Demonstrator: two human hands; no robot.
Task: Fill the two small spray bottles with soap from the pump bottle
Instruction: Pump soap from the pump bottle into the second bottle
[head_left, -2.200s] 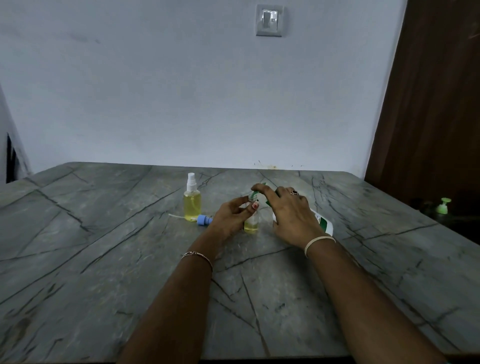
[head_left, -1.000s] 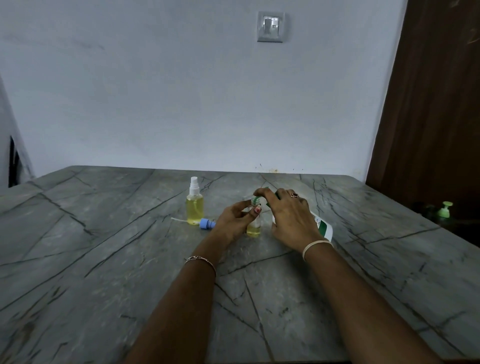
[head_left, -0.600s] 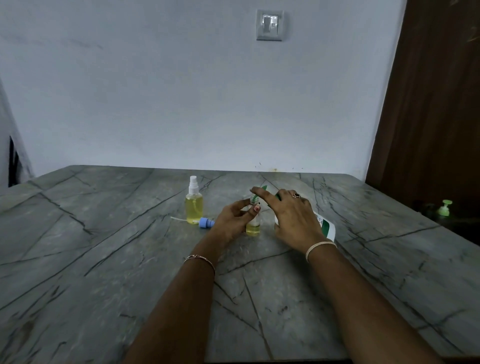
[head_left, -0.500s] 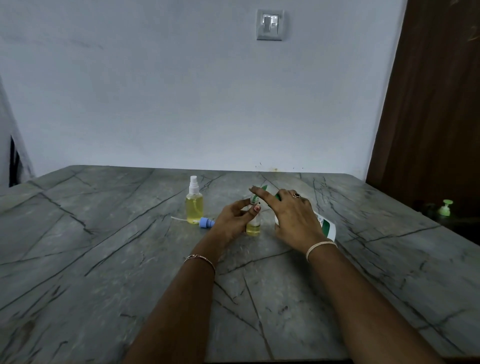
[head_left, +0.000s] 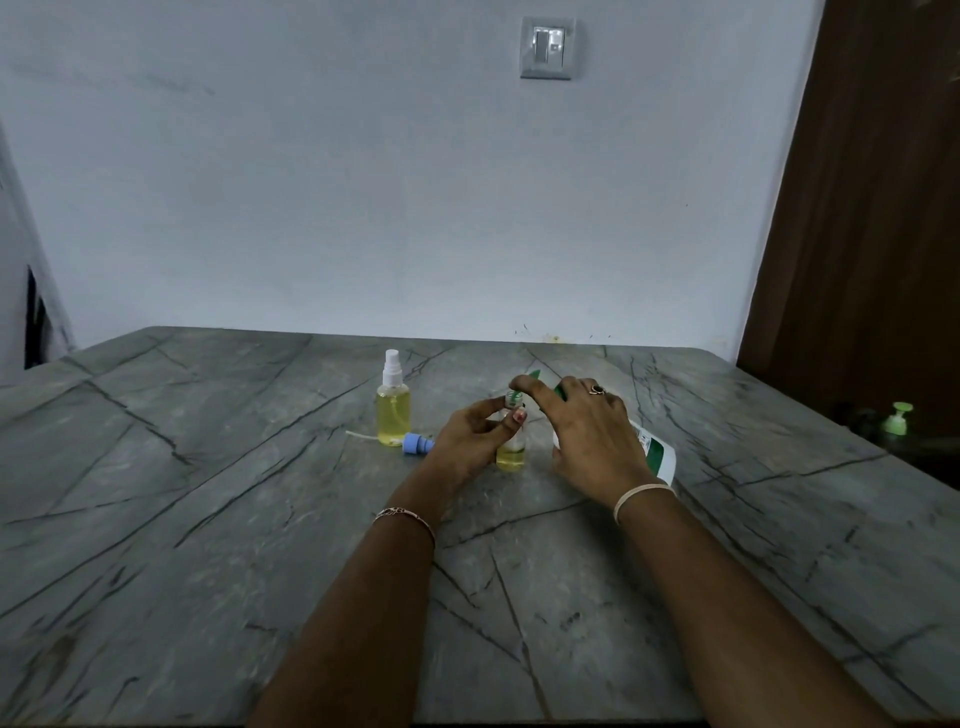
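While my left hand (head_left: 475, 436) keeps its thumb and fingers pinched round the neck of the open spray bottle (head_left: 511, 447), my right index finger has lifted since two seconds ago: then it curled down over the pump head, now it lies stretched out flat across the top of it. My right hand (head_left: 589, 436) is otherwise half closed over the pump bottle (head_left: 657, 452), fingers draped on its upper part.

That white and green pump bottle is tipped over, its long axis slanting from its base, by my right wrist, up toward its green nozzle (head_left: 514, 397), which sits right at the mouth of the small bottle between my hands. The small bottle stands upright on the stone table (head_left: 208, 519) and holds only a shallow layer of yellow soap.

I count two small spray bottles: this one, and a capped spray bottle (head_left: 393, 405) standing upright beyond and outside my left hand, much fuller. One loose blue sprayer cap (head_left: 415, 444) with its dip tube lies on its side just outside my left hand. One pump bottle.
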